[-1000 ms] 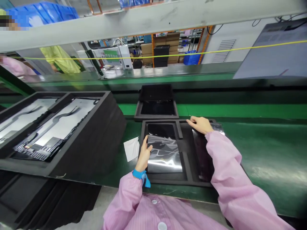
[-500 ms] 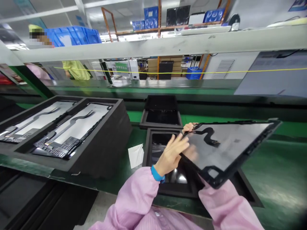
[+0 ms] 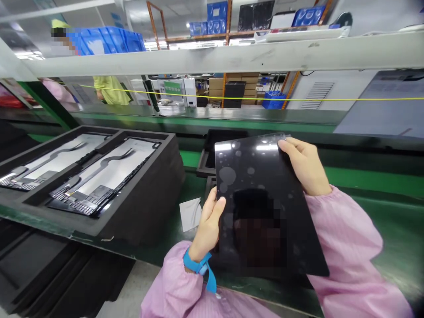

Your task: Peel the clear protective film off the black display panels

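A black glass display panel [image 3: 261,176] is held up in front of me, glossy face towards me, with round bubble-like marks and reflections on it. My left hand [image 3: 209,223] grips its left edge, thumb on the glass, and a blue wrist strap [image 3: 198,263] circles that wrist. Closed on the upper right corner is my right hand [image 3: 303,163], its fingers partly behind the panel. The panel hides most of the black foam trays behind it; part of one tray [image 3: 207,164] shows at its left. A white cloth [image 3: 190,215] lies on the bench left of my left hand.
On the left stands a stack of black foam trays [image 3: 145,185], its top compartments holding panels with ribbon cables [image 3: 109,170]. The green bench [image 3: 391,212] extends right. A pale rail [image 3: 205,59] and a yellow cord [image 3: 232,97] cross ahead. A person in yellow [image 3: 112,90] stands beyond.
The panel has been turned from its grey back with a ribbon cable to its black glossy face. My right hand has come up to its top corner; my left hand now grips the left edge.
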Available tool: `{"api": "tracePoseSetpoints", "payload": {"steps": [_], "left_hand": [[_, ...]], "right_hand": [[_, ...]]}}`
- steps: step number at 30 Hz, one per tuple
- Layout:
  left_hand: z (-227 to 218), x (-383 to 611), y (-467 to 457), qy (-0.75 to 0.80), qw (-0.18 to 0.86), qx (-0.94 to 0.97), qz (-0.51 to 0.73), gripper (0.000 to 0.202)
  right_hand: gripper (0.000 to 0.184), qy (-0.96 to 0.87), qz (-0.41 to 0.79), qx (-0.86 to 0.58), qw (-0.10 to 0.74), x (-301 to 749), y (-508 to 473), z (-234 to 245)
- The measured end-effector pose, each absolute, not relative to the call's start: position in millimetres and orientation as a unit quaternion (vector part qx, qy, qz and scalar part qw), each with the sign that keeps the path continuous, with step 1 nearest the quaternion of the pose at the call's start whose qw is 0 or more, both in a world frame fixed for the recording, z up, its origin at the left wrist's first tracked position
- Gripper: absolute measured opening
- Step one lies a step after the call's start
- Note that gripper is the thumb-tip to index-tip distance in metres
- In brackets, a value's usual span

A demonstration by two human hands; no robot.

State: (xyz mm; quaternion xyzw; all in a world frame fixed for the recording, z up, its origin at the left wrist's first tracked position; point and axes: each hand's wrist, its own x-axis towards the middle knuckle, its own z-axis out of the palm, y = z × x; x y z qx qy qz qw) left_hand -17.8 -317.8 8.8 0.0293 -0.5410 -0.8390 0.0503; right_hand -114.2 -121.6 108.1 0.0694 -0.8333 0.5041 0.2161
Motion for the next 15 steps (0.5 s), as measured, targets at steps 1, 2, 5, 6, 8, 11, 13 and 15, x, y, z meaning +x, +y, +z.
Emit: {"api": "tracePoseSetpoints", "payload": {"steps": [1,2,5,6,8,11,13,15], "left_hand": [[9.0,-14.8,-316.0,-0.552,0.054,0.04,-0.831,0.044],[9.9,-12.0,-314.8,-0.566,0.062,0.043,-0.821,0.044],[16.2,-6.5,-313.7,-0.601,0.081,0.035,-0.795,0.043],[19.2,-5.5,-313.8,-0.602,0.084,0.035,-0.793,0.043],[25.7,-3.8,-314.0,-0.584,0.076,0.033,-0.808,0.041],[36.0,-0.6,-315.0,-0.514,0.022,0.026,-0.857,0.035],[42.4,2.9,-316.5,-0.479,-0.005,0.014,-0.878,0.033],[48.2,7.3,-318.5,-0.473,-0.019,-0.003,-0.881,0.039]], "right_hand": [[0.028,-0.846,0.468,0.059,0.251,-115.0,-121.8,109.0],[0.026,-0.856,0.43,0.051,0.283,-116.3,-121.7,108.4],[0.024,-0.873,0.342,0.046,0.346,-118.9,-121.0,101.6],[0.024,-0.868,0.319,0.059,0.376,-117.7,-121.4,99.2],[0.024,-0.837,0.273,0.118,0.46,-110.5,-123.8,95.7],[0.015,-0.788,0.312,0.232,0.477,-87.9,-127.9,94.4],[0.013,-0.767,0.449,0.258,0.379,-70.6,-126.1,94.2],[0.018,-0.725,0.566,0.257,0.295,-57.7,-117.9,92.5]]}}
